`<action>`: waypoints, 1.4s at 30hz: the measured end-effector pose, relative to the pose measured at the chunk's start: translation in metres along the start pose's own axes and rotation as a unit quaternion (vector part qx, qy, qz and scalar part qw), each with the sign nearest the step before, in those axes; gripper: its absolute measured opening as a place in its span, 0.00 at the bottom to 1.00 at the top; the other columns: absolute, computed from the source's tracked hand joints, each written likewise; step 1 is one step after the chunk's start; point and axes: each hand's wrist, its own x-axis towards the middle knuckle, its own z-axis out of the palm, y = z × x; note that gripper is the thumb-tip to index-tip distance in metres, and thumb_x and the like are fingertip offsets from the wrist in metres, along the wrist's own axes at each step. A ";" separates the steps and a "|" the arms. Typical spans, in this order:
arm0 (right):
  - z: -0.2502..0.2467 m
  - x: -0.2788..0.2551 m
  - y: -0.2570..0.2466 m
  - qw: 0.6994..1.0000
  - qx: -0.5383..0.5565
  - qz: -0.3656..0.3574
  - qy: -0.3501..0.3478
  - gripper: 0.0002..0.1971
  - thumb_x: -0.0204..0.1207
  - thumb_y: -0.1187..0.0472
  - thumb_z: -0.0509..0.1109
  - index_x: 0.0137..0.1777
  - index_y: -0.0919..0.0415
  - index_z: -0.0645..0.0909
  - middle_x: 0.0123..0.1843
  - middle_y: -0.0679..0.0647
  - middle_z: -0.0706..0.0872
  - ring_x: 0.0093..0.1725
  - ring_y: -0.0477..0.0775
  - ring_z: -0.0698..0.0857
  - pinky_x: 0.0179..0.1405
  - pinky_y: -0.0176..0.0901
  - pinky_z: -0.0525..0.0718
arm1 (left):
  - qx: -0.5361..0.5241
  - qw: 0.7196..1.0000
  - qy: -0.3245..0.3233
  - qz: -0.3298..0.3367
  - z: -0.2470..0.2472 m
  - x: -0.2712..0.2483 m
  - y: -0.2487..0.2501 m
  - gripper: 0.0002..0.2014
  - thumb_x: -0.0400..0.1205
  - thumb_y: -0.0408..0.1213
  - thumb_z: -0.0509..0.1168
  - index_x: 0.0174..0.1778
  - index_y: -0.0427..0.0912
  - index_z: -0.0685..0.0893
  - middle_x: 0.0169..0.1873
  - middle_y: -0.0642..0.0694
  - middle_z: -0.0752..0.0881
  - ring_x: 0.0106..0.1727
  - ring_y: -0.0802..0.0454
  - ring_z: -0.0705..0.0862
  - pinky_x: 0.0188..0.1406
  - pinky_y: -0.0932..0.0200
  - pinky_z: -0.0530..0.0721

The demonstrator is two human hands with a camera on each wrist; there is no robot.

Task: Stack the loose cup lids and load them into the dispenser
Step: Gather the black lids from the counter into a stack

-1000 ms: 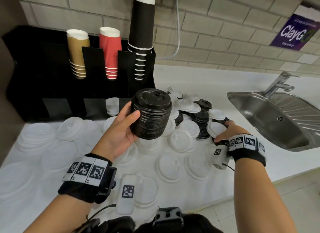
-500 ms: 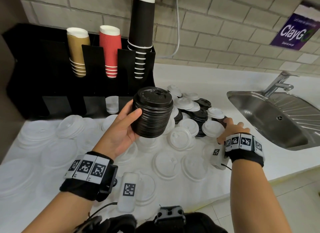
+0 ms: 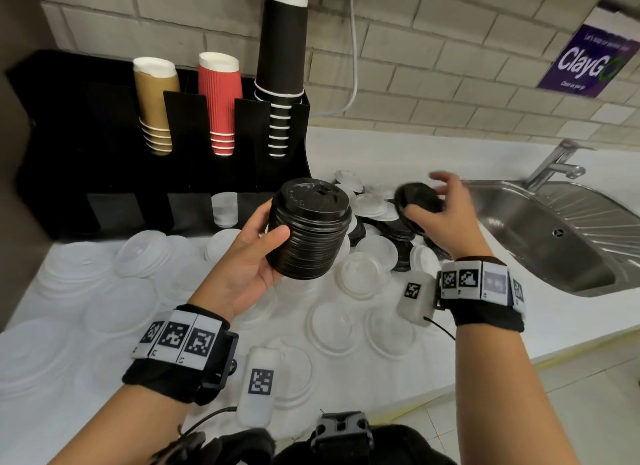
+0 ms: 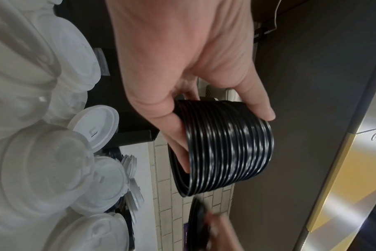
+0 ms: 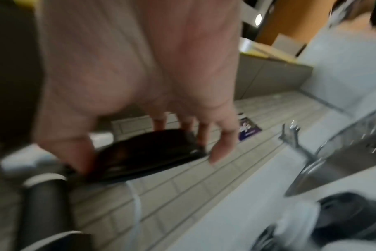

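Loose white lids [image 3: 360,274] and a few black ones [image 3: 398,232] are lying scattered on the counter [image 3: 554,326] beneath both hands, and more white lids are showing to the left of the left hand in its wrist view. Beyond the left hand [image 3: 242,260] the black dispenser [image 3: 69,153] is standing against the tiled wall, holding brown cups [image 3: 156,108], red cups [image 3: 220,101] and a tall column of black cups [image 3: 282,63]. A steel sink [image 3: 554,236] is lying to the right of the right hand [image 3: 443,219].

The left hand is gripping the stack of black lids [image 3: 306,229], thumb on the near side and fingers wrapping around the far side, holding it upright above the counter. The right hand, lifted just right of the stack, is pinching a single black lid [image 3: 417,198] by its rim between thumb and fingers, tilted; its wrist view is blurred. The stack's ribbed rims are nesting closely, with the top lid's sip opening showing.
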 end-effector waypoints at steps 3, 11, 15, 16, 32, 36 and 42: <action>0.012 -0.017 -0.037 0.973 0.190 -0.060 -0.113 0.24 0.73 0.63 0.75 0.67 0.49 0.75 0.56 0.48 0.82 0.49 0.44 0.85 0.38 0.31 0.83 | -0.004 1.000 -0.009 0.003 0.000 0.001 -0.001 0.48 0.55 0.50 0.87 0.72 0.48 0.76 0.57 0.49 0.89 0.58 0.53 0.88 0.49 0.60 0.87; 0.024 -0.038 -0.087 0.917 0.215 -0.191 -0.276 0.17 0.73 0.65 0.68 0.62 0.52 0.83 0.63 0.52 0.86 0.67 0.53 0.82 0.67 0.48 0.81 | 0.032 0.999 -0.026 -0.022 -0.005 -0.003 -0.004 0.30 0.66 0.42 0.76 0.66 0.55 0.81 0.52 0.50 0.90 0.53 0.54 0.89 0.45 0.59 0.88; 0.027 -0.042 -0.094 0.914 0.194 -0.188 -0.304 0.16 0.72 0.66 0.69 0.59 0.53 0.85 0.62 0.52 0.88 0.65 0.49 0.84 0.63 0.43 0.83 | 0.039 0.999 -0.026 -0.024 -0.005 -0.005 -0.005 0.28 0.68 0.42 0.75 0.66 0.57 0.82 0.54 0.48 0.90 0.55 0.52 0.89 0.45 0.59 0.87; 0.027 -0.044 -0.094 0.915 0.180 -0.194 -0.304 0.16 0.72 0.66 0.71 0.60 0.53 0.85 0.62 0.51 0.87 0.65 0.48 0.84 0.61 0.40 0.83 | 0.039 0.999 -0.020 -0.023 -0.005 -0.005 -0.005 0.28 0.69 0.42 0.75 0.67 0.57 0.82 0.55 0.48 0.90 0.56 0.52 0.89 0.45 0.59 0.87; 0.018 -0.038 -0.082 0.938 0.161 -0.189 -0.243 0.17 0.75 0.49 0.72 0.64 0.42 0.81 0.67 0.42 0.82 0.65 0.40 0.80 0.61 0.38 0.79 | 0.017 1.000 0.012 0.001 -0.010 -0.009 -0.003 0.32 0.72 0.40 0.74 0.73 0.52 0.76 0.59 0.49 0.89 0.60 0.51 0.87 0.51 0.56 0.88; 0.003 -0.001 -0.042 0.993 0.039 -0.034 -0.111 0.11 0.81 0.59 0.67 0.61 0.50 0.82 0.58 0.44 0.85 0.54 0.42 0.82 0.51 0.31 0.77 | 0.001 1.000 0.028 0.014 -0.014 -0.011 0.002 0.44 0.63 0.45 0.83 0.76 0.47 0.74 0.57 0.48 0.89 0.59 0.51 0.88 0.52 0.57 0.89; 0.012 0.028 0.016 0.877 -0.371 0.133 -0.276 0.25 0.74 0.57 0.74 0.69 0.64 0.74 0.66 0.61 0.79 0.64 0.62 0.79 0.58 0.48 0.76 | 0.003 0.999 0.041 0.024 -0.019 -0.012 0.002 0.25 0.77 0.35 0.65 0.72 0.49 0.76 0.56 0.50 0.90 0.58 0.52 0.88 0.50 0.57 0.88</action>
